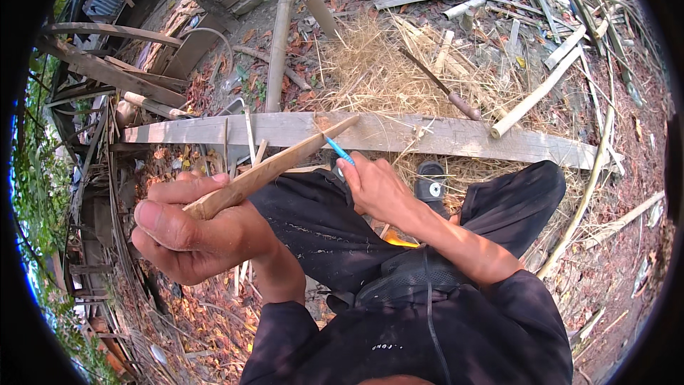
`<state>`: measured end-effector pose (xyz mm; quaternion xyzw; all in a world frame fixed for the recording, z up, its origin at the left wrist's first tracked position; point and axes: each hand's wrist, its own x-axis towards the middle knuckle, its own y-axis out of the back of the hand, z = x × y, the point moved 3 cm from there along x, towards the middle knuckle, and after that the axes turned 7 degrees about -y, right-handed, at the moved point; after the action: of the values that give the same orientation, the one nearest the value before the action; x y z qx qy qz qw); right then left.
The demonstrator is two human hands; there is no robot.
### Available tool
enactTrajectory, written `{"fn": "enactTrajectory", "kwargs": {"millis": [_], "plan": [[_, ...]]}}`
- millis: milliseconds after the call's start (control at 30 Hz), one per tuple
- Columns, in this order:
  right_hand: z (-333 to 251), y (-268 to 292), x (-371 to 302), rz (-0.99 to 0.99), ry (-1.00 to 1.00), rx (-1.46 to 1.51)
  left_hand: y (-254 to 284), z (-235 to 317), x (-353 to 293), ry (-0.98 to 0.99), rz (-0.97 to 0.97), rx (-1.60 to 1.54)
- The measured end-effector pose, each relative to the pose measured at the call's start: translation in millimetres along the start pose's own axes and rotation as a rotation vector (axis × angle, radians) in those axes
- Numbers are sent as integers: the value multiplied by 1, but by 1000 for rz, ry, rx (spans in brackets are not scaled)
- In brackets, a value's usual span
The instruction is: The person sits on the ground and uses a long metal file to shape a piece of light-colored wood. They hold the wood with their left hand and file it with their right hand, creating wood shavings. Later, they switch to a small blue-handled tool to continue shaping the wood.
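Observation:
My left hand (203, 232) is closed round the near end of a long, flat wooden strip (274, 171), thumb on one side and fingers curled on the other. The strip slants away to the right, its narrower far end over a grey plank (456, 139). In my right hand (385, 185), the fingers grip a slim, bright blue pen (338, 150). The pen's dark point meets the strip's edge near the far end. Part of the pen is hidden inside the right hand.
Beyond the plank, a long knife with a wooden handle (463, 105) lies on dry straw (363, 57). Bamboo poles (545, 85) and strips lie at the right and back. Stacked timber (107, 71) stands at the left. A black shoe (431, 184) is beside the plank.

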<state>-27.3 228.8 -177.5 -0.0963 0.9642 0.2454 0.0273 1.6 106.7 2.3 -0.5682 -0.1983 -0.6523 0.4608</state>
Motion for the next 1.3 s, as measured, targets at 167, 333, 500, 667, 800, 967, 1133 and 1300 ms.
{"fn": "enactTrajectory", "kwargs": {"millis": [167, 333, 500, 667, 800, 967, 1133, 1300], "plan": [[38, -11, 8, 51, -11, -28, 11, -4, -1, -22, 88, -67], [27, -24, 8, 59, 108, 95, 12, -10, 0, 24, 55, -133], [53, -12, 29, -52, -45, -1, 15, -15, 2, 26, 63, -127], [15, 7, 10, -77, 62, 160, 16, -19, 5, 11, 46, -77], [5, 8, 1, 15, 271, 210, 21, -25, 8, 33, 44, -72], [-5, 7, -8, 24, 235, 86, 21, -29, 9, 30, 65, -46], [-25, 3, -18, 74, 323, 47, 23, -35, 8, 51, -2, -130], [-16, -9, -22, 78, 282, -69, 29, -38, 4, 18, -49, -295]]}}
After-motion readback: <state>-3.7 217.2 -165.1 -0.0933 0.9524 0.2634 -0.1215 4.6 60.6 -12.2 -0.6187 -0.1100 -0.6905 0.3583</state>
